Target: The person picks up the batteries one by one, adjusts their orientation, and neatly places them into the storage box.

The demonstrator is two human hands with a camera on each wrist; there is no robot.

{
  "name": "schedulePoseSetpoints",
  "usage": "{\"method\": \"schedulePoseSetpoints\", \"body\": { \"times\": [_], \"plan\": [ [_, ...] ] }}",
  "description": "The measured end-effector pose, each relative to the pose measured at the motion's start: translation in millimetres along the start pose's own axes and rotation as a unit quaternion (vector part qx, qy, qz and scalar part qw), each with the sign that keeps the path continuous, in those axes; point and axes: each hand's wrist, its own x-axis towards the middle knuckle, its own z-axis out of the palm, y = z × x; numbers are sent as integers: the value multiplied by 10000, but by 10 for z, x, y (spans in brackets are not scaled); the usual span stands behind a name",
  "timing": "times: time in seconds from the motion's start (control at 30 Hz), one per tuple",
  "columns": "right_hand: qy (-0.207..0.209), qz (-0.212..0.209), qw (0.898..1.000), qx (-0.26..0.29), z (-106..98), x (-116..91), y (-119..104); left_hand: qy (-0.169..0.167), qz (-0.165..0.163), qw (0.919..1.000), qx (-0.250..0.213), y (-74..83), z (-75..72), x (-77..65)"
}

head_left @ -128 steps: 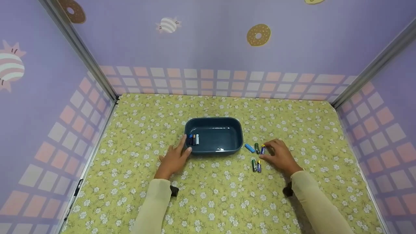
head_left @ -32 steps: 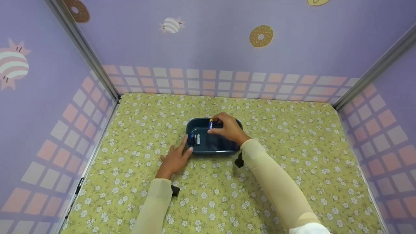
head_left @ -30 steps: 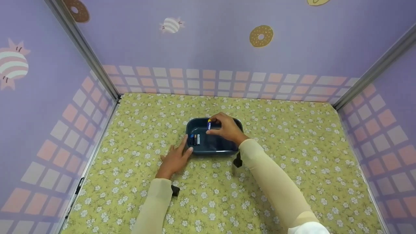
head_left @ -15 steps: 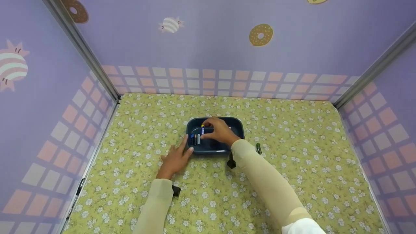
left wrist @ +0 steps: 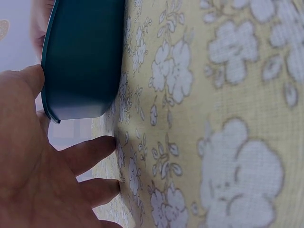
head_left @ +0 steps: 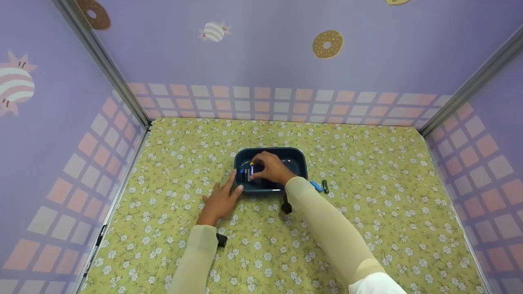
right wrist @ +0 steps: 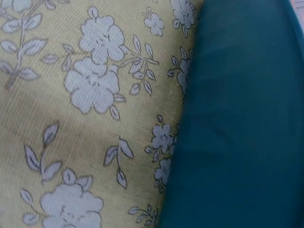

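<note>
A dark teal plastic bin (head_left: 299, 154) stands mid-table. Inside it my right hand (head_left: 273, 167) pinches a purple-blue battery with a yellow end (head_left: 251, 166) between thumb and fingers, low beside a row of batteries at the left wall. Of that row, a dark blue battery (head_left: 241, 175) shows plainly. My left hand (head_left: 220, 200) is spread at the bin's near left corner; in the left wrist view its thumb (left wrist: 33, 76) touches the rim and other fingers reach down to the cloth. The right wrist view holds only the bin's outer wall (right wrist: 237, 123) and cloth; the hand is out of frame.
A light blue battery (head_left: 316, 186) and a green battery (head_left: 325, 186) lie on the flowered tablecloth (head_left: 367, 163) right of the bin, close to my right sleeve (head_left: 327, 224). Purple patterned walls (head_left: 261, 53) enclose the table at the back and sides.
My right hand took the purple-blue battery from the cloth on the right, carried it over the bin, then moved left and down beside the row. The left hand stayed at the corner.
</note>
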Motion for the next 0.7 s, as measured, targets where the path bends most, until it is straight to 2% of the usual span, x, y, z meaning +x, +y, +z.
{"method": "schedulePoseSetpoints", "body": {
  "times": [0.37,0.7],
  "plan": [
    [-61,253,9996,98,130,-11,111,27,-45,10000,-44,-11,13,7],
    [-194,368,9991,70,152,-13,113,84,-25,10000,-26,-22,24,4]
  ]
}}
